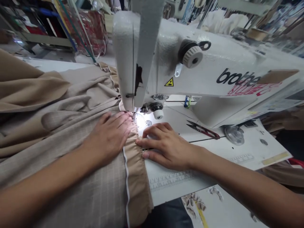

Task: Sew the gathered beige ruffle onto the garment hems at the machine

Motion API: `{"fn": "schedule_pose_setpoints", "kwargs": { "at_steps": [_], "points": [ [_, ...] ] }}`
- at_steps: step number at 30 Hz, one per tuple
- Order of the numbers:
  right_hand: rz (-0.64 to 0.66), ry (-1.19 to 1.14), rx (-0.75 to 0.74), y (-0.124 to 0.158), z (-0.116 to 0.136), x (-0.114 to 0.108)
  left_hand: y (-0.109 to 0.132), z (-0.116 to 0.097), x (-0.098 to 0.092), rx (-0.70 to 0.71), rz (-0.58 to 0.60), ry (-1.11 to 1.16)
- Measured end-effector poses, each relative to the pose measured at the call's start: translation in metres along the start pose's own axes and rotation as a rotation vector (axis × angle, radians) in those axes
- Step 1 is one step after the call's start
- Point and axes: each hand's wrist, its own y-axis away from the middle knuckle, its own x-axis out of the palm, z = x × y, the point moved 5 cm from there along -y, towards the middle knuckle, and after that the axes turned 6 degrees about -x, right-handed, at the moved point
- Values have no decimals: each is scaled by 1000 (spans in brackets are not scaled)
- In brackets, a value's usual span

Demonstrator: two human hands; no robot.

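2 hands flat, grips released | left hand [108, 138] on beige fabric [78, 177] | right hand [167, 146] on ruffle [136, 171] | white sewing table [173, 190] | shelves [45, 39] behind

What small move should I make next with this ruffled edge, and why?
Probably nudge the gathered tan ruffle with your right hand toward the needle, keeping your left hand flat on the checked beige fabric, since both hands sit right beside it.

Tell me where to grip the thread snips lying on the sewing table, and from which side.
Pinch the red handle end of the thread snips from above and the right, using the right hand. They lie flat on the sewing table, with the dark blades pointing left, so this end seems safest.
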Motion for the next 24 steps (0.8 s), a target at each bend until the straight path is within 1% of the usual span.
{"fn": "schedule_pose_setpoints", "kwargs": {
  "at_steps": [3,5,7,9,11,13,16,18,19,20,22,24],
  "points": [
    [33,-42,-14,-8,-3,-6,5,-25,-21,97,-79,-76],
    [67,-110,-33,-16,-7,-9,13,-45,-31,136,-94,-74],
    [93,-167,-14,-23,-14,-11,21,-60,-34,129,-66,-58],
    [63,-152,69,-25,-27,-12,26,-68,-32,108,-35,-53],
    [-22,-78,157,-20,-38,-17,28,-70,-29,101,-38,-64],
    [-106,-24,192,-12,-42,-22,28,-69,-27,117,-61,-86],
    [-173,-39,152,-2,-33,-29,25,-62,-25,188,-67,-66],
    [-187,-78,105,-1,-23,-32,20,-54,-26,209,-55,34],
    [-173,-98,81,-1,-19,-32,16,-47,-26,175,-28,121],
    [-142,-118,58,-3,-15,-31,11,-38,-27,102,10,230],
    [-57,-149,17,-5,-9,-26,4,-19,-27,-145,112,462],
    [10,-148,-7,-7,-7,-19,0,-5,-26,-368,230,653]
  ]
}}
